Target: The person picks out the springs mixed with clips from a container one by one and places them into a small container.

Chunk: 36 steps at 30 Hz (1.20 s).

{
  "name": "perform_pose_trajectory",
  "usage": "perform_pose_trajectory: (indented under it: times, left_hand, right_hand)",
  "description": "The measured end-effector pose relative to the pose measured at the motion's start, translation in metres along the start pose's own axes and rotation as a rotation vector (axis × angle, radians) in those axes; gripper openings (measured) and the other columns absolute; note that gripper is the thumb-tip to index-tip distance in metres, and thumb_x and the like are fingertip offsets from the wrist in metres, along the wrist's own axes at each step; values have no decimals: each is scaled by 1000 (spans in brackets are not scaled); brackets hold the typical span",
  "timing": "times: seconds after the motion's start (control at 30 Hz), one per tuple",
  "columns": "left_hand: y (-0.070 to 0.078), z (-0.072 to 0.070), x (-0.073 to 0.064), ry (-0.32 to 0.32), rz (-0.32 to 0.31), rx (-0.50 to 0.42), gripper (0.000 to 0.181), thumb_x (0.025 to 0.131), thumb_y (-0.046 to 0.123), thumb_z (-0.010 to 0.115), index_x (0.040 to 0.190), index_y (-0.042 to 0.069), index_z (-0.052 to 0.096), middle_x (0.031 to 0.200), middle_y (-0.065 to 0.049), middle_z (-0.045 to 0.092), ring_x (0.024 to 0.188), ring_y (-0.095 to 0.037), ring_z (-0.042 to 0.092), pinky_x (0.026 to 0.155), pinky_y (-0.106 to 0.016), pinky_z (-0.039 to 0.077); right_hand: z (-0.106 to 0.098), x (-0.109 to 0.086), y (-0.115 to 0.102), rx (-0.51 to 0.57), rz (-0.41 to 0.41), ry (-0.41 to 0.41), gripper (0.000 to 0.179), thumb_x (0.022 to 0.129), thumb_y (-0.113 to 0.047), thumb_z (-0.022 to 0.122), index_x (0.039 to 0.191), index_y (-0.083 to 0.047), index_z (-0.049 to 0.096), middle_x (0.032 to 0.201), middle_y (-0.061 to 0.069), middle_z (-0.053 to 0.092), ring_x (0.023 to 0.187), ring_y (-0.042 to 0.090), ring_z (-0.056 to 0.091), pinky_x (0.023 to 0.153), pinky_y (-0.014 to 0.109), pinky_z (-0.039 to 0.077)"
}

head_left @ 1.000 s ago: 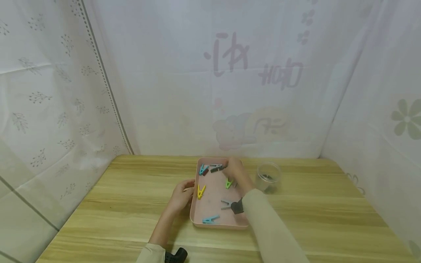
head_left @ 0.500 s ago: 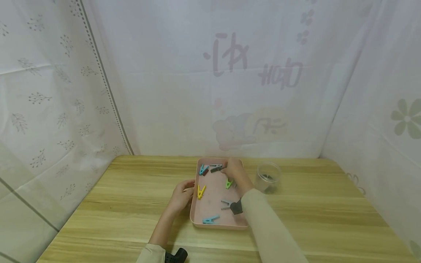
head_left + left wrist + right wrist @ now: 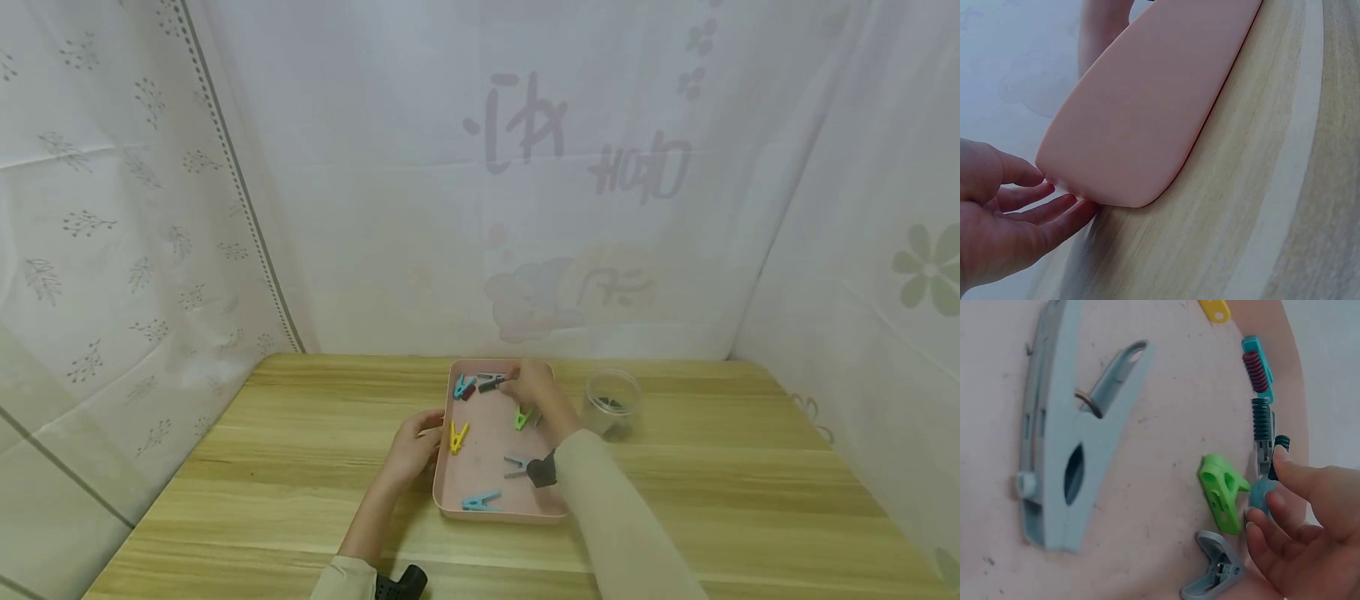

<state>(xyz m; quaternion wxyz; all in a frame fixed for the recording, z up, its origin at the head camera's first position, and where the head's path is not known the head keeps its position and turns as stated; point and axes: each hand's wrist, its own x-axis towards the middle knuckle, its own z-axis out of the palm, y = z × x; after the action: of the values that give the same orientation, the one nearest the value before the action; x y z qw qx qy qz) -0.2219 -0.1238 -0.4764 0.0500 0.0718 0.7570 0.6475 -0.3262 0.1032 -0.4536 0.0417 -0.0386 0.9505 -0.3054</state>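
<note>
The pink tray (image 3: 480, 467) lies on the wooden table with several clothespins in it. My left hand (image 3: 412, 446) rests its fingertips against the tray's outer wall, as the left wrist view also shows. At the far right corner of the tray, my right hand (image 3: 1316, 519) pinches a small dark green coiled piece (image 3: 1282, 442), the thumb lying over it. A blue clothespin (image 3: 1260, 492) is by its fingers. Alongside lies another dark green coil (image 3: 1261, 419) against a grey clothespin (image 3: 1265, 453). A dark red coil (image 3: 1256, 372) overlaps a turquoise clothespin (image 3: 1269, 390).
Nearer in the tray are a green clothespin (image 3: 1219, 494), a yellow clothespin (image 3: 458, 437), a light blue clothespin (image 3: 480, 501) and a grey clothespin (image 3: 516, 467). A clear plastic jar (image 3: 611, 408) with dark pieces inside stands right of the tray. Curtains hang behind the table.
My right hand stays at the tray's far end with only slight movement; the dark piece by its fingertips shifts a little. My left hand has not moved.
</note>
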Motion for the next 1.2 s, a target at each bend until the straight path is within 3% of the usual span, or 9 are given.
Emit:
perform_pose_trajectory:
  times: [0.17,0.33,0.6,1.2]
  left_hand:
    - [0,0,1,0,-7,-5,41,103,6,50,138,-15,47,136,-34,50,118,-45,60,92,-45,57]
    - [-2,0,3,3,1,-25,41,103,5,50,137,-17,47,135,-36,49,120,-47,57,94,-45,56]
    - [-1,0,2,5,14,-10,42,102,5,52,137,-18,47,134,-37,50,121,-49,56,96,-48,55]
    - [0,-1,2,-10,9,-12,41,102,5,50,137,-17,47,134,-36,51,118,-44,59,95,-47,55]
  right_hand:
    - [-4,-1,0,145,41,-60,25,96,-20,68,115,-4,65,117,17,63,90,28,65,75,37,58]
    - [-10,-3,0,134,-28,-63,27,98,-18,65,117,1,64,126,21,61,104,31,62,85,40,56]
    - [-17,-7,-2,138,-95,-72,28,101,-18,60,118,5,64,124,23,63,109,36,63,92,46,55]
    - [-26,-8,-2,188,-144,-76,25,102,-20,58,111,2,65,122,25,64,113,39,61,94,50,54]
